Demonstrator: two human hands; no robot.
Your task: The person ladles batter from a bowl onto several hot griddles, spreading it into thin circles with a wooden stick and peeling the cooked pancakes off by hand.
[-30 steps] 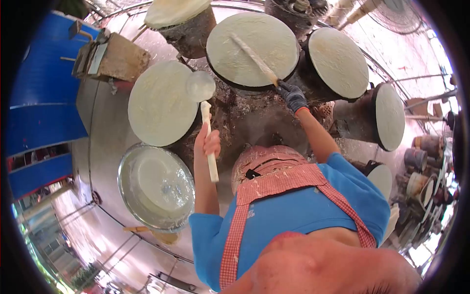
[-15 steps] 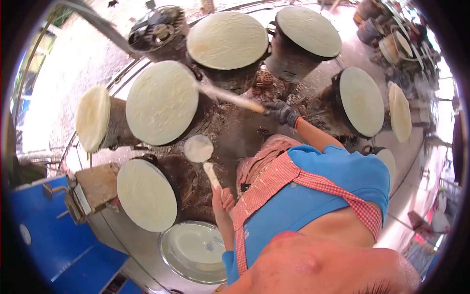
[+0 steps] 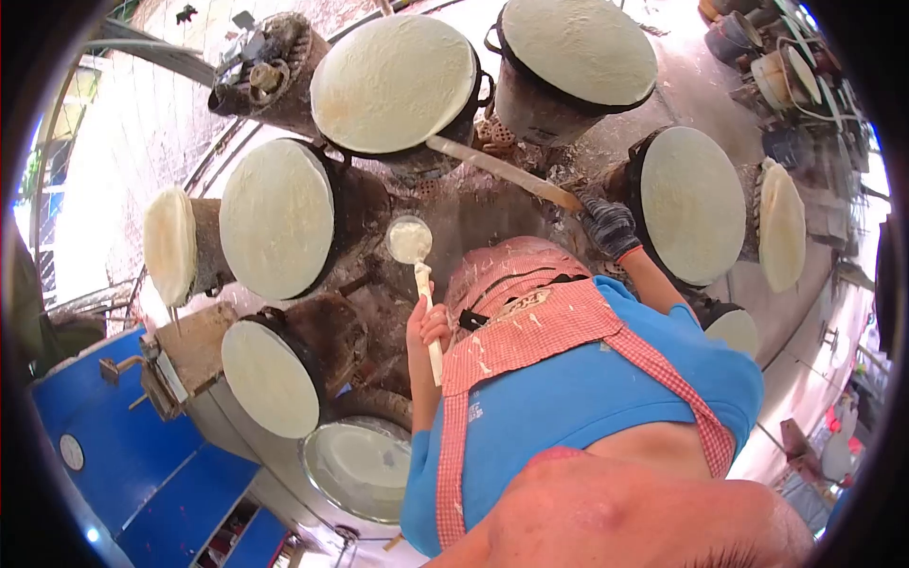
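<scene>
My left hand is wrapped around the pale handle of a ladle, whose round bowl has whitish stuff in it. My right hand, in a dark knitted glove, grips a long flat wooden stick. The stick's far end overlaps the lower edge of the big round griddle at the top middle, which is covered by a pale sheet of batter. Close beside my gloved hand stands another batter-covered griddle. Left of the ladle is a further coated griddle.
More coated griddles on drum-like stoves ring me, including one at lower left. A wide metal basin of pale liquid sits near my left elbow. A blue cabinet stands at far left; buckets are at upper right.
My gloved hand and the stick have moved right, the stick's end passing from the left griddle to the top middle one. The ladle has risen slightly to the right. The view has shifted a little.
</scene>
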